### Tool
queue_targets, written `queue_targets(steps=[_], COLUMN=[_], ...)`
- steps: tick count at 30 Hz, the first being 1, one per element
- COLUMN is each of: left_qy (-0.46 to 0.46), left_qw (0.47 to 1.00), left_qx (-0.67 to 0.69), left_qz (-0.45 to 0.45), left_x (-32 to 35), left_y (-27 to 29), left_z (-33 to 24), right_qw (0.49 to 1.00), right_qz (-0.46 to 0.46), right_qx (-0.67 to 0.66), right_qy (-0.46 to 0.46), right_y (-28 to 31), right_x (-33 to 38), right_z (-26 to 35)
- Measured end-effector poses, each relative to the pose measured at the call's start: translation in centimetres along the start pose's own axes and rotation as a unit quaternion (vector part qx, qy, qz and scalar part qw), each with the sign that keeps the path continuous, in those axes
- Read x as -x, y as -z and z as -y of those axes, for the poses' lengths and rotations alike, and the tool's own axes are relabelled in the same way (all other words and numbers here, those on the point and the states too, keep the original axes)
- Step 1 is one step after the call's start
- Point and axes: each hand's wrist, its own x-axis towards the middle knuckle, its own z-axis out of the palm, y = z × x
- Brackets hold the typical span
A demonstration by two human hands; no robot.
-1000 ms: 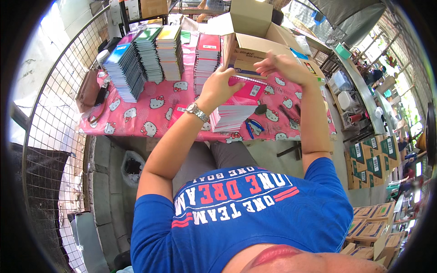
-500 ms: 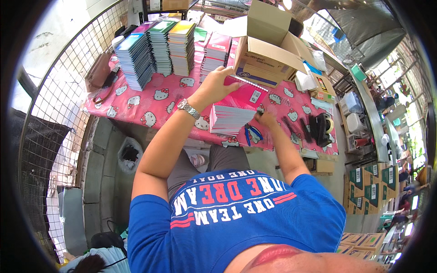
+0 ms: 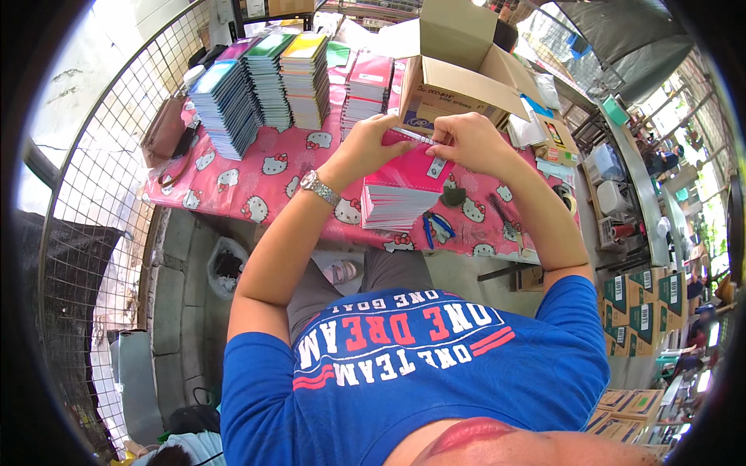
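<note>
Head view shows pink notebook (image 3: 408, 168) crosswise, spiral (image 3: 418, 137) away.

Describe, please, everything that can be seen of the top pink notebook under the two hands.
The pink notebook has a bright, slightly shiny cover, perhaps card or plastic, with a white label toward its right edge. It appears closed, lying cover up on a stack of white-paged notebooks on the table. The left hand and right hand are at its far edge, partly hiding it.

Left hand (image 3: 368, 149), right hand (image 3: 472, 144) at pink notebook (image 3: 406, 172) atop stack (image 3: 393, 206).
</note>
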Motion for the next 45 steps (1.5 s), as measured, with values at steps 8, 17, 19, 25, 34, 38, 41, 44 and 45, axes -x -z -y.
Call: queue_targets(steps=[8, 17, 19, 25, 34, 38, 41, 44, 45], left_qy=[-0.003, 0.010, -0.013, -0.032, -0.010, -0.013, -0.025, -0.027, -0.027], left_qw=[0.999, 1.000, 0.999, 0.998, 0.993, 0.992, 0.993, 0.992, 0.992], left_qx=[0.029, 0.013, 0.036, 0.048, 0.068, 0.049, 0.050, 0.078, 0.078], left_qz=[-0.013, -0.004, 0.007, 0.020, 0.093, 0.115, 0.106, 0.099, 0.095], left_x=[0.3, 0.8, 0.7, -0.9, -1.0, -1.3, -1.6, -1.0, -1.2], left_y=[0.4, 1.5, 1.2, 0.3, 0.9, 1.1, 1.1, 0.8, 0.8], left_z=[0.4, 1.3, 1.2, 0.7, 0.4, 0.0, 0.5, 0.5, 0.6], right_qw=[0.992, 0.847, 0.886, 0.952, 0.791, 0.875, 0.929, 0.858, 0.824], right_qz=[-0.117, -0.044, -0.128, -0.149, 0.119, 0.092, 0.088, 0.106, 0.109], right_qx=[-0.041, -0.497, -0.316, 0.114, -0.592, -0.470, -0.355, -0.502, -0.551], right_qy=[-0.017, -0.184, -0.313, -0.242, 0.100, 0.078, 0.064, 0.030, 0.079], right_y=[-0.9, -7.6, -15.8, -32.6, -0.7, -1.2, -1.8, -1.3, -1.2], right_x=[-0.6, -1.1, 0.2, 5.3, -0.1, -1.2, -2.2, -1.7, -1.9], right_z=[1.4, -10.9, -16.7, -20.7, -4.5, -6.2, -5.8, -5.9, -5.9])
